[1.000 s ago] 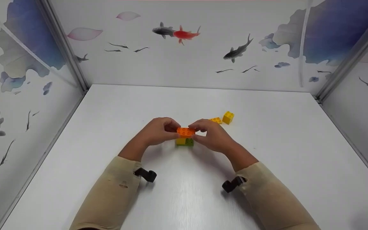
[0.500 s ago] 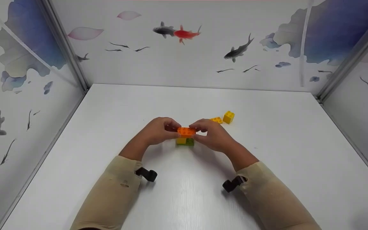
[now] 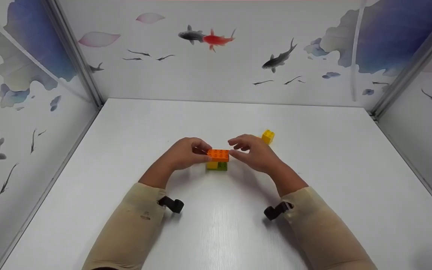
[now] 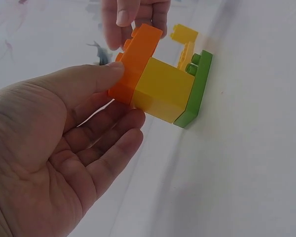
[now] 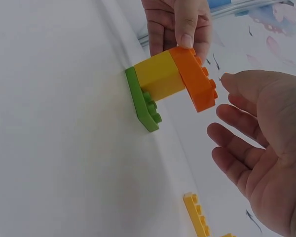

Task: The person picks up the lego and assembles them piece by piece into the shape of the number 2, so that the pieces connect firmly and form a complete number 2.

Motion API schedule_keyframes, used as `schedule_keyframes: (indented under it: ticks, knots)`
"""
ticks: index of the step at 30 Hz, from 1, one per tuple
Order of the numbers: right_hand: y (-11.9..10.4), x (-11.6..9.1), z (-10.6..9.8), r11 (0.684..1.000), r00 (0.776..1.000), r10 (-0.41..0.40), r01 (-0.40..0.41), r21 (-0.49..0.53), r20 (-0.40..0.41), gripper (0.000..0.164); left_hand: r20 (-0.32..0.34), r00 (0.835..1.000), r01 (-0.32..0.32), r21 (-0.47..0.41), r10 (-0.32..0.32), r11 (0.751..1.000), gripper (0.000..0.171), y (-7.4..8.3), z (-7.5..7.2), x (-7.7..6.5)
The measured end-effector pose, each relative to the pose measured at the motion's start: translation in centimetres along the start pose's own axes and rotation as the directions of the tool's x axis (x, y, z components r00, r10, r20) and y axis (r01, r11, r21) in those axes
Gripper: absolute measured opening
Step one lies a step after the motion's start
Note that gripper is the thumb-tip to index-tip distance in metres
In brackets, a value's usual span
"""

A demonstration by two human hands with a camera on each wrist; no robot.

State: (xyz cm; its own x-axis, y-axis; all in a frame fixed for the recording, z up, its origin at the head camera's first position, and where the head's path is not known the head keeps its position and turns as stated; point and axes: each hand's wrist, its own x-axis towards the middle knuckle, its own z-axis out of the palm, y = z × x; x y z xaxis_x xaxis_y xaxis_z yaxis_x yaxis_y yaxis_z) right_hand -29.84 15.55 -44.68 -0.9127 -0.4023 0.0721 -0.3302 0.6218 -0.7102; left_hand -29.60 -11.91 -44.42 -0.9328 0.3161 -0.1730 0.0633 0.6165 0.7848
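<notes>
Atop the yellow block (image 4: pixel 164 88), my left hand (image 3: pixel 186 154) alone pinches the orange brick (image 3: pixel 218 155), my right hand (image 3: pixel 255 153) having just let go, its fingers apart, leaving it free.

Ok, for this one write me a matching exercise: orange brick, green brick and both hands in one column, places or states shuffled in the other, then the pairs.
1. orange brick
2. green brick
3. left hand
4. right hand

A. holding nothing
B. on top of the stacked yellow block
C. gripping a brick
D. beneath the stacked yellow block

Pairs: 1-B; 2-D; 3-C; 4-A
</notes>
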Motion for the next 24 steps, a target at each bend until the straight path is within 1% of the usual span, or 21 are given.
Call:
schedule_keyframes:
  ticks: [5,11,13,16,20,24]
  knots:
    - [1.4,0.4,-1.1,0.996,0.995,0.091,-0.091,0.001,-0.051,0.039,-0.004,1.0,0.013,0.001,-0.013,1.0,0.027,0.0,0.0,0.1]
    - [3.1,0.6,-2.7,0.993,0.987,0.114,-0.115,-0.004,-0.115,0.039,0.003,1.0,0.021,-0.005,-0.021,1.0,0.027,0.0,0.0,0.1]
    - [3.7,0.6,-3.4,0.991,0.982,0.135,-0.134,0.017,-0.135,0.039,0.007,1.0,0.024,-0.009,-0.024,1.0,0.027,0.1,-0.1,0.0]
    - [4.6,0.5,-4.6,0.98,0.966,0.198,-0.191,0.057,-0.165,0.04,0.015,1.0,0.026,-0.01,-0.026,1.0,0.028,0.2,-0.1,0.0]
    - [5.9,0.5,-5.8,0.956,0.935,0.292,-0.278,0.098,-0.203,0.041,0.02,0.999,0.034,-0.01,-0.034,0.999,0.028,0.2,-0.1,0.0]
    - [7.1,0.4,-6.4,0.94,0.91,0.341,-0.321,0.12,-0.238,0.043,0.02,0.999,0.04,-0.012,-0.039,0.999,0.029,0.2,-0.1,0.0]
